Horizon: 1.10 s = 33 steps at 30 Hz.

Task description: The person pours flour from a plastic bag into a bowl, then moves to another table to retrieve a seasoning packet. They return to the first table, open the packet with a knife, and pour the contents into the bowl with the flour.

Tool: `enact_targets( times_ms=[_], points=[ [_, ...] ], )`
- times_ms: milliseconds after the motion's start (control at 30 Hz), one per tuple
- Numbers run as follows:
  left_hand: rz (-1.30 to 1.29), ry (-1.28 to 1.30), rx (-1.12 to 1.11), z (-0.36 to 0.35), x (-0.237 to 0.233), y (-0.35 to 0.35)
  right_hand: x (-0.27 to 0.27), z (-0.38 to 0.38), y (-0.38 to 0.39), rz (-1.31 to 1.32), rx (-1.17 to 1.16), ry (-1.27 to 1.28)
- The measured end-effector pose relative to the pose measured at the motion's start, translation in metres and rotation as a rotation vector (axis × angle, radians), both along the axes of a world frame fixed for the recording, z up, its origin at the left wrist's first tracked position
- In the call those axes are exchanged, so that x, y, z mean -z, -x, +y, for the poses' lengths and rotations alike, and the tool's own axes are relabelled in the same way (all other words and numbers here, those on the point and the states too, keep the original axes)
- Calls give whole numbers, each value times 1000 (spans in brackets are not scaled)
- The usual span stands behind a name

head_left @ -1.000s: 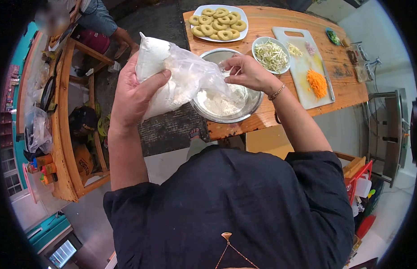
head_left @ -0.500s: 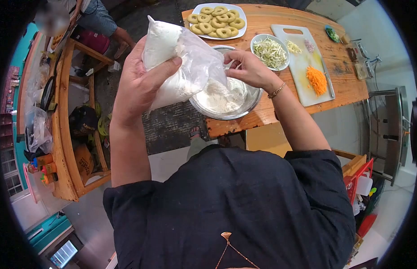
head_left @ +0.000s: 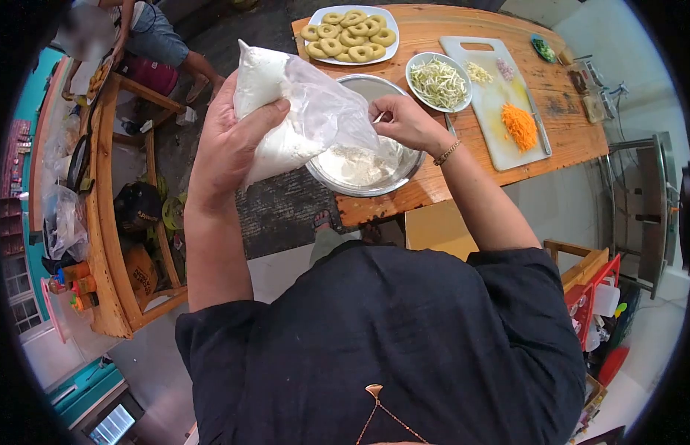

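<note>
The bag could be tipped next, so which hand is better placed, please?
Probably the left hand: it grips the bag where it's full; the right hand is at the loose end.

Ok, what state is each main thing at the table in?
Metal bowl: holding white powder
Bag: tilted, partly filled with white powder
Left hand: closed around the bag
Right hand: curled at the bag's loose end, grip unclear
Plate: loaded with green rings
White bowl: full of pale shreds
Board: flat, partly covered
Orange shreds: heaped on the board
Knife: lying along the board's edge
</note>
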<state>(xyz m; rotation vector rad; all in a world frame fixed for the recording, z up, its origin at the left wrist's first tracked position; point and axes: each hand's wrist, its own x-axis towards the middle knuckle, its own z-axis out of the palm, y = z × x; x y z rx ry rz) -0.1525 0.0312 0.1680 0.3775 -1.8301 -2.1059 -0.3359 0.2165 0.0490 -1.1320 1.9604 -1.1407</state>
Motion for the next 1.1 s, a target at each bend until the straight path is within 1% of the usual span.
enact_targets(
  times_ms=[67,233,267,367,467,500,567,600,633,733,767,800,833,867,900,967,1000,1033,1100],
  points=[
    [-2,-31,-12,-2,4,-2,14,0,5,-57,33,9],
    [10,-42,-71,-10,3,-11,21,-2,7,-199,149,46],
    [-1,-43,-96,-10,0,-14,20,-2,6,-228,142,50],
    [-41,-33,-180,-12,-6,-22,8,-4,7,-312,126,88],
    [28,-102,-206,-26,5,-37,-8,-7,8,-372,104,151],
    [39,-139,-213,-28,8,-43,-16,-7,9,-376,81,155],
    [65,-315,-211,-39,27,-58,-35,-7,8,-429,36,165],
    [79,-402,-211,-45,40,-65,-38,-9,7,-406,20,158],
    [37,-481,-225,-50,53,-74,-39,-11,5,-384,2,152],
    [56,-521,-323,-53,100,-91,-42,-20,4,-297,-38,103],
    [72,-603,-227,-61,117,-103,-44,-22,3,-259,-46,88],
    [78,-634,-249,-57,123,-106,-46,-24,3,-221,-57,73],
    [85,-662,-272,-53,127,-108,-53,-27,2,-84,-86,-12],
    [93,-690,-295,-50,133,-111,-57,-29,-1,-57,-85,-32],
    [95,-728,-267,-56,149,-119,-61,-31,-5,-30,-84,-52],
    [133,-811,-167,-56,165,-124,-72,-36,-9,29,-86,-76],
    [152,-851,-115,-56,165,-123,-75,-39,-10,44,-74,-25],
    [97,-793,-249,-47,164,-118,-77,-41,-10,58,-61,26],
    [96,-877,-213,-46,170,-121,-81,-44,-10,60,-60,86]
  ],
)
